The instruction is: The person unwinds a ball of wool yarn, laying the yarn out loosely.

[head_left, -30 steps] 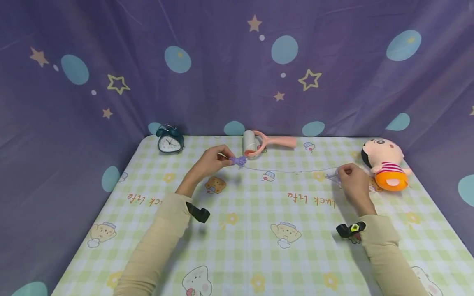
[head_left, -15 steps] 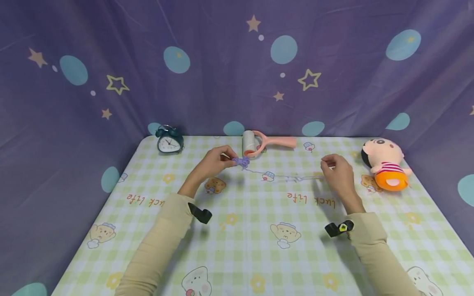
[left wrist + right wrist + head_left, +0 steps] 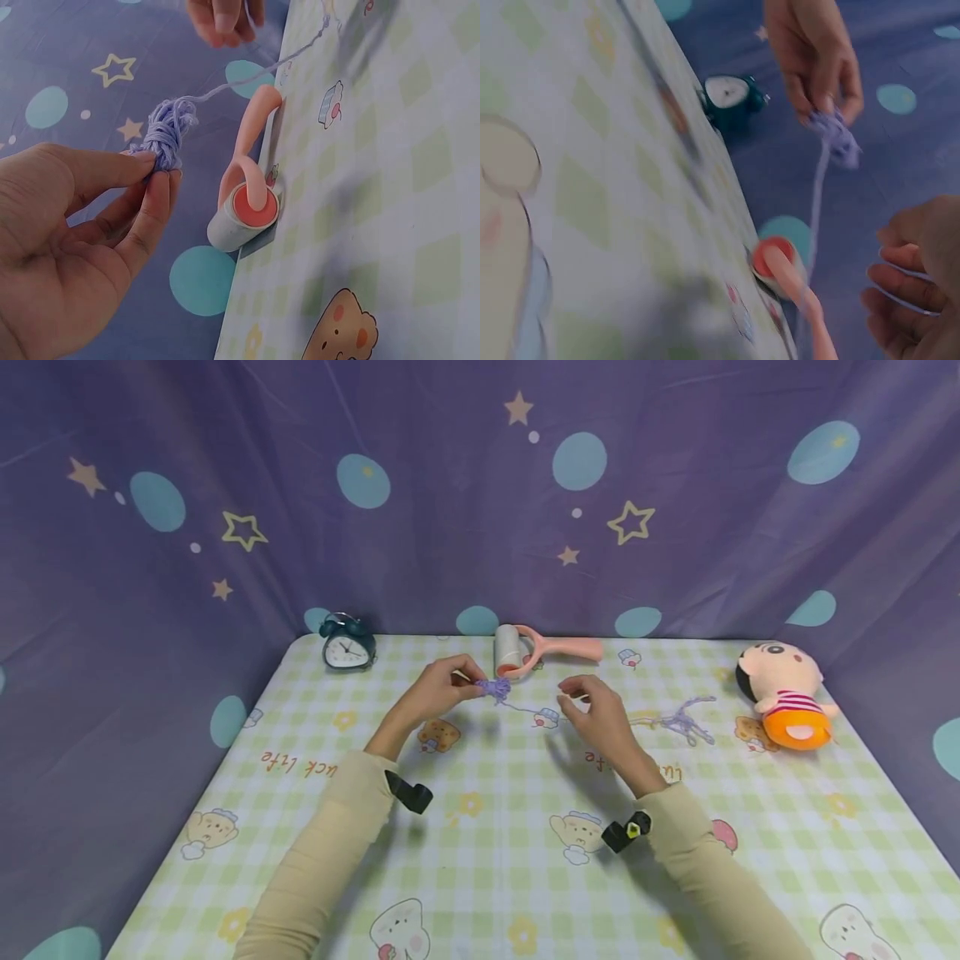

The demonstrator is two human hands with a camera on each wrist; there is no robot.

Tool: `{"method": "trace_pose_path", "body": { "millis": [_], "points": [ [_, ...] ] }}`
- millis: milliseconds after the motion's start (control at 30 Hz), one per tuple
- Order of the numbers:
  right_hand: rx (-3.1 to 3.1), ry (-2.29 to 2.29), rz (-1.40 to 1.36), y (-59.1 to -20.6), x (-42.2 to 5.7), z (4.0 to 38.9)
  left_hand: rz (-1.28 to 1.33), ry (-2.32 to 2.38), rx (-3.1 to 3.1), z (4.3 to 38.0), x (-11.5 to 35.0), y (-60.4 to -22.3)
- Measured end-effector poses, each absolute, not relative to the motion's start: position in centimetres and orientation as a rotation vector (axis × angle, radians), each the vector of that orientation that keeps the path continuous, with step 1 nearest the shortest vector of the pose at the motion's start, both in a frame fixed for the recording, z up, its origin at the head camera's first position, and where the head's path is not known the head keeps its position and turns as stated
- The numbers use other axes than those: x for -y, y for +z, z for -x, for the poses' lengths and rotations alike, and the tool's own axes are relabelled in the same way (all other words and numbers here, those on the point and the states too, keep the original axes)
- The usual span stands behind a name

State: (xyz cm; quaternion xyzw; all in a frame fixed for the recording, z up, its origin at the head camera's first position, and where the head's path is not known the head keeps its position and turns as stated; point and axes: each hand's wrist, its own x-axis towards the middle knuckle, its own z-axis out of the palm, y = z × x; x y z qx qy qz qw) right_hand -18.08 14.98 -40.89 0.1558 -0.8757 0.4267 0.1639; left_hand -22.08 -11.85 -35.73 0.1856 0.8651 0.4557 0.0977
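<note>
Pinched between thumb and fingertips, the left hand (image 3: 446,687) has a purple yarn bundle (image 3: 495,688), and it's a narrow, neat grip! Look at that yarn: soft, matte, twisted strands wrapped tight round the waist, puffing into a ruffle of loops at the free end. Only the near end sits in the fingers; the rest juts past the fingertips towards the right hand (image 3: 600,714), up off the checked tablecloth (image 3: 510,852). From the loops runs one thin, slightly kinked strand (image 3: 255,75), sloping down to the cloth, where a spidery tangle of yarn (image 3: 684,722) lies splayed beyond the right hand. And that right hand? Fingers loosely bent, a gap between thumb and fingertips, hovering just off the strand. Behind the bundle, near it, rests the lint roller (image 3: 551,646), smooth pink plastic around a pale cylinder; the round-faced plush doll (image 3: 795,710) lies beyond the tangle.
</note>
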Motion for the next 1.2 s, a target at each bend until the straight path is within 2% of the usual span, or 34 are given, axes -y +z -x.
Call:
{"method": "trace_pose_path", "body": {
  "millis": [467,900,1200],
  "points": [
    [2.458,1.292,-0.708,-41.9,-10.3,17.6,-0.569,1.336,-2.589,21.9,11.6,-35.6],
    [2.551,1.324,-0.679,-42.4,-9.8,17.0,-0.548,1.342,-2.593,21.9,11.9,-35.7],
    [2.534,1.320,-0.435,-42.8,-10.9,17.6,-0.563,1.323,-2.582,22.0,12.3,-35.7]
  ]
}}
